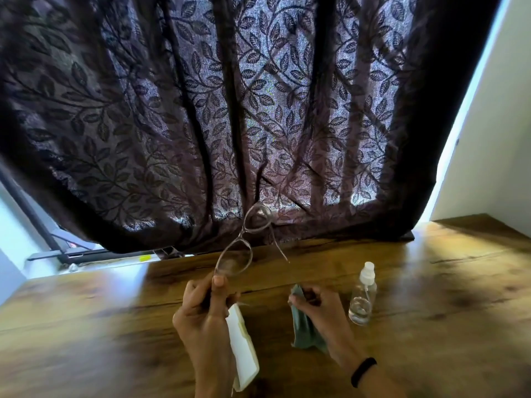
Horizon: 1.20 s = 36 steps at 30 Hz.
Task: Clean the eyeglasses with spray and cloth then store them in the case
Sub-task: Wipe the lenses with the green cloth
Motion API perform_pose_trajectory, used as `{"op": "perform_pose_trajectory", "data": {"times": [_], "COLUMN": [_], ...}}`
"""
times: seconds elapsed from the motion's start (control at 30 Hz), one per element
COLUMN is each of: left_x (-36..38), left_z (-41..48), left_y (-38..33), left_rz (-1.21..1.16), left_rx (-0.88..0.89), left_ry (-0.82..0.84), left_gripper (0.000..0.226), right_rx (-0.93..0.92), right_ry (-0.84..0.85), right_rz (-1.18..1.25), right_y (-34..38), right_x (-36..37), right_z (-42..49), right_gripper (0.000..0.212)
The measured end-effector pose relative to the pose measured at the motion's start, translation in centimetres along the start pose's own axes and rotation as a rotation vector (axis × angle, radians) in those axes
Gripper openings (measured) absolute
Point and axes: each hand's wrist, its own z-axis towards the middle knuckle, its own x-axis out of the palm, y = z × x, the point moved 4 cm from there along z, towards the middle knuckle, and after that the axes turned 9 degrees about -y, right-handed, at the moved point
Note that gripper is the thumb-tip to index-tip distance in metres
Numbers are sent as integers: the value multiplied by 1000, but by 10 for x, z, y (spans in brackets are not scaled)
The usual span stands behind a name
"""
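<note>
Eyeglasses (242, 241) rise above left hand's (205, 308) grip.

You are looking at a dark leaf-patterned curtain (230, 110) hanging over the desk's (431, 282) far edge, a pale wall (494, 139) standing at the right.

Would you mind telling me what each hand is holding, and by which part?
The left hand pinches the eyeglasses by one temple arm. The right hand grips the grey-green cloth near its top edge.
</note>
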Motion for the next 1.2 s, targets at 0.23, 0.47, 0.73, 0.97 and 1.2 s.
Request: {"op": "perform_pose_trajectory", "data": {"times": [0.23, 0.47, 0.73, 0.97, 1.2], "left_x": [3, 10, 8, 9, 6], "left_z": [-2, -9, -7, -8, -5], "left_y": [6, 13, 15, 11, 6], "left_rz": [39, 19, 0, -24, 2], "left_rx": [-165, -359, -485, -460, -363], "left_ry": [117, 175, 191, 204, 188], "left_gripper": [19, 14, 32, 19, 19], "right_rx": [-136, -174, -289, -384, -385], "right_ry": [61, 223, 116, 155, 174], "right_rz": [77, 316, 363, 296, 68], "right_y": [37, 63, 68, 63, 36], "right_x": [4, 34, 42, 46, 41], "right_z": [-24, -53, -55, -54, -52], "right_gripper": [21, 25, 20, 18, 25]}}
